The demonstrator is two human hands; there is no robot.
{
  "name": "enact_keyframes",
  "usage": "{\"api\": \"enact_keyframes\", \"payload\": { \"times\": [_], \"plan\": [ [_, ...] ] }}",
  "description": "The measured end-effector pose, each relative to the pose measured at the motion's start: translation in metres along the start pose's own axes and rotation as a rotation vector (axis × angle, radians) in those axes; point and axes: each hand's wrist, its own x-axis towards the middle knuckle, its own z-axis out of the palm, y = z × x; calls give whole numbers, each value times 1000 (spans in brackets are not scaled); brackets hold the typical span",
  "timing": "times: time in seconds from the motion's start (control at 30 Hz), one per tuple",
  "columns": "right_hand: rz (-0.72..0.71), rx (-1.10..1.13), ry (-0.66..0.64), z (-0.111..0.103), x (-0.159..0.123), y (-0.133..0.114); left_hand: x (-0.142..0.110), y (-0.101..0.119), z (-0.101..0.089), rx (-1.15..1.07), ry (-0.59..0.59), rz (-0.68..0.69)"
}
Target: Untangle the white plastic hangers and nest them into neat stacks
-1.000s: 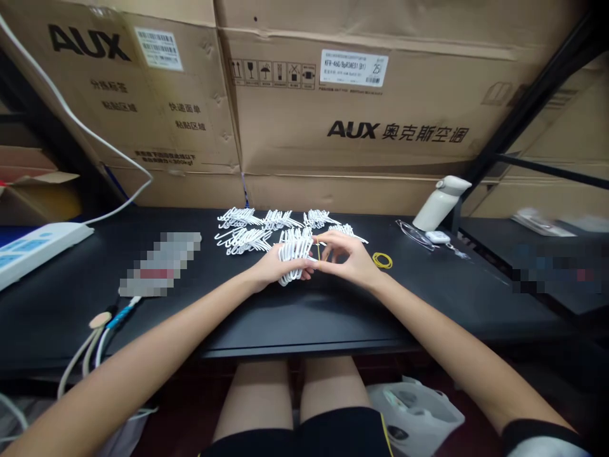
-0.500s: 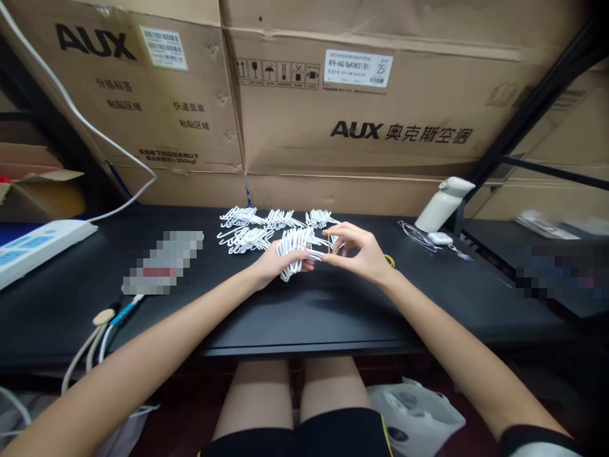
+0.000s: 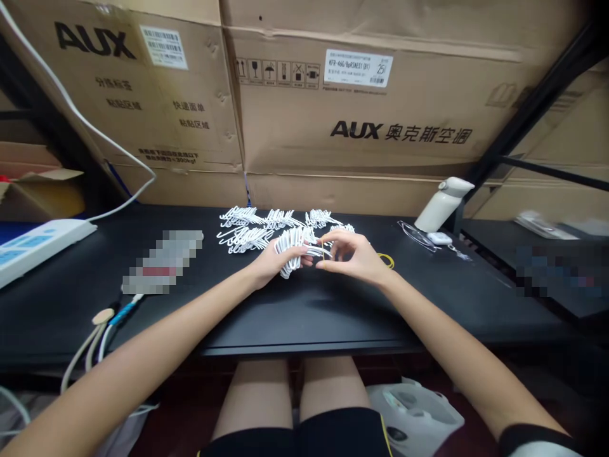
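Observation:
A bundle of white wire hooks [image 3: 289,252] is gripped in my left hand [image 3: 270,263], thumb across its near side and the stems pointing right. My right hand [image 3: 354,255] has a thin yellow rubber band [image 3: 323,252] stretched between thumb and fingertips. The band stands upright around the stem ends, which extend through it toward my right palm. Behind my hands lie several groups of white hooks [image 3: 245,240] in rows on the black table [image 3: 285,317]. More yellow rubber bands [image 3: 387,260] rest just right of my right hand, partly hidden by the wrist.
A white bottle [image 3: 440,206] leans at the back right beside a small white case [image 3: 438,238] and a cable. On the left are a blurred-out flat device [image 3: 164,263] and a white power strip [image 3: 45,247]. Large cardboard boxes [image 3: 356,152] form the back wall.
My right hand has moved slightly left, carrying the rubber band further along the stems toward my left hand. The left hand has shifted only a little, still holding the hooks.

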Motion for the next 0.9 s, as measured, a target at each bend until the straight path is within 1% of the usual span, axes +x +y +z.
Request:
{"api": "enact_keyframes", "payload": {
  "times": [0.13,0.3,0.4,0.53,0.6,0.67,0.73,0.8,0.9],
  "plan": [
    [13,18,-38,8,-1,-2,-2,1,2,26,-39,3],
    [50,80,14,25,-3,-1,-4,-1,3,102,-15,38],
    [112,159,15,32,-2,1,-4,-2,3,144,22,63],
    [252,376,-42,40,1,3,-4,-1,5,212,52,129],
    [316,456,-37,42,3,4,-3,-1,6,246,94,175],
    [350,525,2,42,5,5,-3,0,7,265,164,212],
    [377,589,26,43,6,5,-2,0,8,264,209,227],
    [421,639,33,43,5,3,-2,0,8,261,245,242],
    [500,694,33,47,3,-3,-1,0,9,263,333,278]
  ]
}}
